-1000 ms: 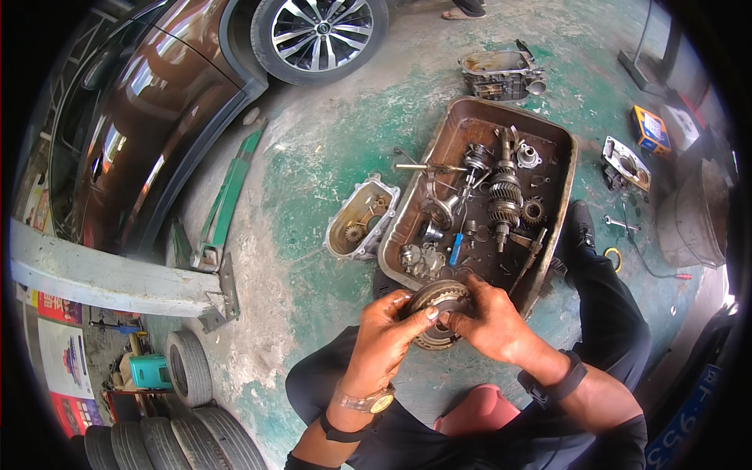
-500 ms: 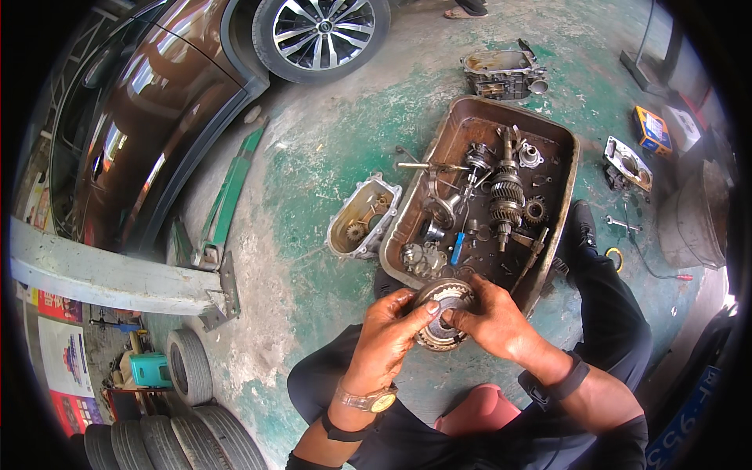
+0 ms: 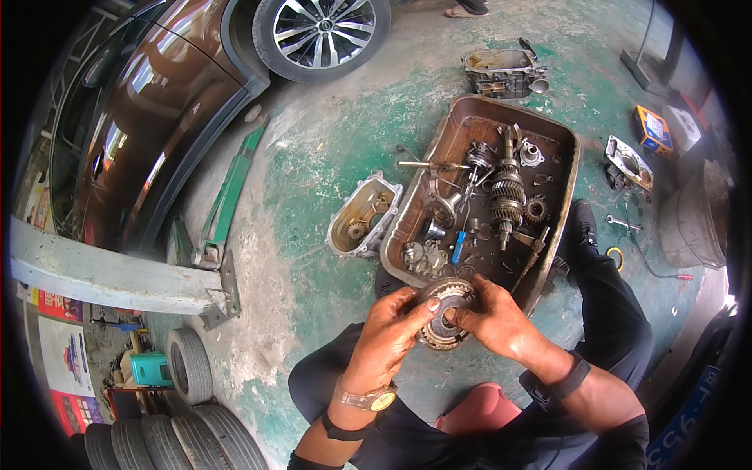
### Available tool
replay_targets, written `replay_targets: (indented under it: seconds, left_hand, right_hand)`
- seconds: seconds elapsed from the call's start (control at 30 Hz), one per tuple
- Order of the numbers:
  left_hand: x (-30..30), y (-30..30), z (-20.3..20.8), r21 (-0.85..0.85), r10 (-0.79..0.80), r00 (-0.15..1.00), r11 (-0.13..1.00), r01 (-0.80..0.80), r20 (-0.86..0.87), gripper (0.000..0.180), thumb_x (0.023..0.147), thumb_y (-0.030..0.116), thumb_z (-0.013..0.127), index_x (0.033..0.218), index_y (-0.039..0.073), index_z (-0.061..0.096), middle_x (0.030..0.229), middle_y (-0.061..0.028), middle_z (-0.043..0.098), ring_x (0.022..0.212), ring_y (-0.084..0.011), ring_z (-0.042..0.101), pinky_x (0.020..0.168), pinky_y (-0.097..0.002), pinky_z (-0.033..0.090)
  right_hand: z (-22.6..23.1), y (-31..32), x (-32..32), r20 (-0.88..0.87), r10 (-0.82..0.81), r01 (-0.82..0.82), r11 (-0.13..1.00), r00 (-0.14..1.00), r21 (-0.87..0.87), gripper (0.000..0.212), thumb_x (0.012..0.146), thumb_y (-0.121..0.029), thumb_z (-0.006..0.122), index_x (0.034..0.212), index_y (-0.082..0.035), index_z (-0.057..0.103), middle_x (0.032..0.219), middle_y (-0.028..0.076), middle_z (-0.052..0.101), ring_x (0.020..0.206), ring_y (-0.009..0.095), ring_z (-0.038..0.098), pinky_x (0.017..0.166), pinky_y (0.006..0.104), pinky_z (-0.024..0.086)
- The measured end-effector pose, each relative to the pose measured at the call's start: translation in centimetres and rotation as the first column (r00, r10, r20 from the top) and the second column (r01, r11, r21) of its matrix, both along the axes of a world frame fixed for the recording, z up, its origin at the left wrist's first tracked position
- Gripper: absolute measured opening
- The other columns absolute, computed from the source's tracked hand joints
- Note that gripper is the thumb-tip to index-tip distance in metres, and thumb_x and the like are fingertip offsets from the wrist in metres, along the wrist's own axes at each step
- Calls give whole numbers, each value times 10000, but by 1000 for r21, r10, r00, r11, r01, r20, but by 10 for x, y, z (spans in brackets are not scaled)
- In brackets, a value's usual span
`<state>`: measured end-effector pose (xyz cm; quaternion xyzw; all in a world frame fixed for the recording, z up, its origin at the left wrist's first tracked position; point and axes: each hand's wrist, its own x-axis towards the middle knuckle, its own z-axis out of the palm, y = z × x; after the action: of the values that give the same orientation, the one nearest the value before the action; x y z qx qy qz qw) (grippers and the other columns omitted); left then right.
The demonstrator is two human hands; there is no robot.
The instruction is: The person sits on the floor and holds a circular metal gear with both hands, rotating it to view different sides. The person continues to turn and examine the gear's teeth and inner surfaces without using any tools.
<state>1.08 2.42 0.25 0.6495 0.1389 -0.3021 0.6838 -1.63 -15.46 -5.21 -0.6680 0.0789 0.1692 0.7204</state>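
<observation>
Both my hands hold a round metal gear with a toothed rim (image 3: 448, 312) just below the near end of a rusty metal tray (image 3: 565, 205). My left hand (image 3: 392, 337) grips its left side, thumb on the top face. My right hand (image 3: 495, 319) holds its right side, fingertips at the centre hole. In the tray lie a geared shaft (image 3: 507, 193), a blue-handled tool (image 3: 459, 245), smaller gears and several other oily parts. A watch sits on my left wrist, a dark band on my right.
A gearbox cover (image 3: 363, 217) lies left of the tray, a housing (image 3: 501, 70) beyond it. A brown car (image 3: 164, 102) and its wheel (image 3: 321, 31) stand at the far left. Stacked tyres (image 3: 180, 423) are at the lower left; a wrench (image 3: 623, 225), plate and boxes lie right.
The gear has shifted slightly in my hands; my fingers have readjusted around it. Nothing else has moved.
</observation>
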Motion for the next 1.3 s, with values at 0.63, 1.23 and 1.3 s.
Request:
replay_targets:
  seconds: [0.63,1.23,1.3]
  left_hand:
    - [-2,-1,-3,-30,7,1000,1000,-7,10,186,900,154,673,1011,11,628,885,3,626,768,-56,558,633,-199,443]
    - [-2,0,-1,-26,-24,1000,999,25,17,202,911,171,664,1010,-2,634,882,4,620,770,-53,540,642,-203,420]
    - [-2,0,0,-19,-25,1000,1000,25,3,204,910,171,667,1011,-3,635,884,2,620,771,-55,541,644,-204,420]
  right_hand:
    - [3,1,0,-9,-7,5,989,1000,-146,723,772,-193,700,1318,169,394,1144,285,618,1087,299,615,931,353,474]
    - [16,-2,1,45,14,-9,994,999,-110,519,786,-115,678,1206,118,481,980,206,664,903,215,642,797,348,513]
    - [13,-1,1,47,11,-7,995,999,-104,521,781,-119,678,1204,117,486,983,210,664,906,229,646,801,354,512]
